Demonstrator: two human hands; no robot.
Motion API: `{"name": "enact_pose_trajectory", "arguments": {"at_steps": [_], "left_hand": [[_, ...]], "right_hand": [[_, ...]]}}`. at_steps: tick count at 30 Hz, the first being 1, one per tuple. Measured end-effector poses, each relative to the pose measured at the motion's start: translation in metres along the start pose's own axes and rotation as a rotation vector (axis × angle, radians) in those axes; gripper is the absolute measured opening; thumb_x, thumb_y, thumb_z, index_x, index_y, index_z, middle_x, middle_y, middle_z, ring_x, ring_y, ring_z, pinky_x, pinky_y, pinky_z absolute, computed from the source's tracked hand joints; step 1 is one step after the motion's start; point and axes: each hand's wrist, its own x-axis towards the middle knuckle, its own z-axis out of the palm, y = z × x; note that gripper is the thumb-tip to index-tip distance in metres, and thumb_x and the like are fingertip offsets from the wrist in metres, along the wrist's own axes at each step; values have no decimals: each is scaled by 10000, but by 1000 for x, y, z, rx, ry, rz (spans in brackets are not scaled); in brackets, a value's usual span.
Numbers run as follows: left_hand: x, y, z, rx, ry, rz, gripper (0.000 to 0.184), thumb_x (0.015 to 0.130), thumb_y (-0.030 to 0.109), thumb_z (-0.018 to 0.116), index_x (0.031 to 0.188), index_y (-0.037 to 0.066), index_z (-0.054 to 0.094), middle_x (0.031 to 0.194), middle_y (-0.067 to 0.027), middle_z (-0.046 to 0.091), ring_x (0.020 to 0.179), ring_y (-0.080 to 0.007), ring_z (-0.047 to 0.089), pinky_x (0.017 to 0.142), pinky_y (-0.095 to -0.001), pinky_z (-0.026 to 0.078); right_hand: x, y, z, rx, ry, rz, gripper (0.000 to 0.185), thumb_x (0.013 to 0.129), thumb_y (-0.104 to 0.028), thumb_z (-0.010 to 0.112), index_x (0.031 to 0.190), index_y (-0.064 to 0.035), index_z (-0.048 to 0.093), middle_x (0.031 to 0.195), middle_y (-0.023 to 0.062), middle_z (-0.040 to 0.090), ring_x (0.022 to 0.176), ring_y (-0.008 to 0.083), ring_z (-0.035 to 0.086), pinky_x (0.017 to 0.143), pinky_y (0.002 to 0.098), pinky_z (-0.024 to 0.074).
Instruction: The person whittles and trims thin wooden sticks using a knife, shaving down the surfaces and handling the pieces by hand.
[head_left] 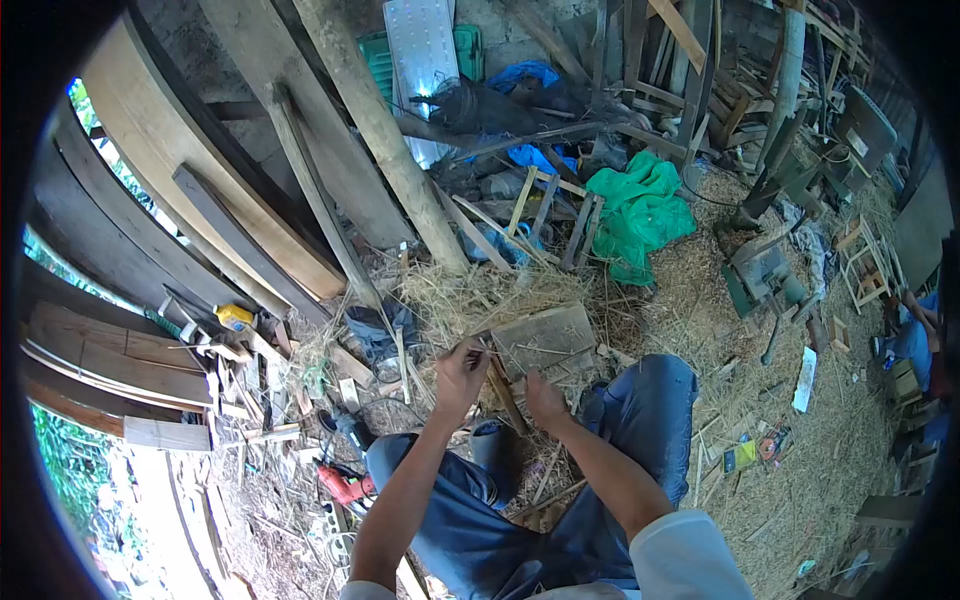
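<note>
My left hand [460,377] is raised in front of my knees with its fingers pinched together. What it pinches, if anything, is too small to name. My right hand [546,400] is closed a little to the right, and what is in it is hidden. Between the two hands a narrow brown strip of wood [508,398] slants down toward my feet; whether either hand touches it I cannot tell. Just beyond the hands lies a weathered wooden block [548,335] with thin slivers on top.
A red power tool [345,487] lies by my left leg. Planks [230,170] lean at the left beside a pole [390,140]. A green plastic sheet [640,210] sits ahead. At right are a metal machine [765,280] and another person [912,345]. Shavings cover the ground.
</note>
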Motion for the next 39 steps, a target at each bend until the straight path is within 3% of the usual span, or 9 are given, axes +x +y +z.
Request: {"name": "enact_pose_trajectory", "arguments": {"at_steps": [5,7,14,17,19,22,29,34,39], "left_hand": [[0,-6,2,-4,1,0,94,800,20,664,826,-32,590,757,-129,667,728,-141,663,655,-280,535],[-1,5,0,-18,3,-42,92,797,16,663,827,-30,589,749,-133,666,720,-147,666,651,-281,532],[1,9,2,67,21,73,108,785,44,665,833,-18,591,737,-160,664,741,-234,691,633,-303,525],[-2,4,5,53,32,46,109,786,47,665,825,-21,589,742,-156,667,734,-241,692,626,-304,528],[4,3,0,54,30,55,107,787,42,664,822,-24,587,742,-154,668,724,-238,691,622,-303,530],[1,-3,5,27,42,29,100,786,16,658,807,-40,578,737,-164,661,698,-223,686,619,-292,535],[1,6,2,-30,-7,147,114,766,1,658,839,-17,572,748,-187,628,670,-307,655,569,-337,498],[6,2,-2,39,-72,171,101,787,14,654,855,-8,583,768,-164,640,702,-287,659,592,-331,516],[8,-4,-4,75,-107,264,125,790,25,642,901,27,585,693,-179,596,610,-341,598,539,-375,460]], "right_hand": [[-2,-22,-12,-162,-15,11,331,933,-175,410,1193,29,420,752,273,623,712,468,611,592,528,504],[-8,-45,-31,-105,-29,70,157,877,-119,492,987,-7,490,789,236,644,717,381,658,613,449,539],[-5,-9,-2,-105,17,20,175,867,-115,512,1016,-23,510,778,199,646,700,335,667,612,423,544],[-9,8,8,-415,-126,-89,162,867,-107,508,986,3,506,805,224,641,736,346,663,616,432,538],[-5,-4,3,49,-142,224,241,931,-173,424,960,62,470,804,286,598,760,474,587,620,533,471],[-2,-41,-13,150,33,40,245,927,-155,426,989,79,458,803,306,581,767,489,569,629,536,459],[-5,-3,-9,191,40,-46,226,929,-158,428,992,56,464,816,326,576,795,488,568,672,559,441],[-4,-59,-57,89,-75,48,299,946,-232,391,1020,31,513,880,278,609,836,451,590,735,524,462],[0,5,-20,100,-46,1,230,942,-219,417,995,-6,486,788,285,592,761,475,573,675,558,452]]}}
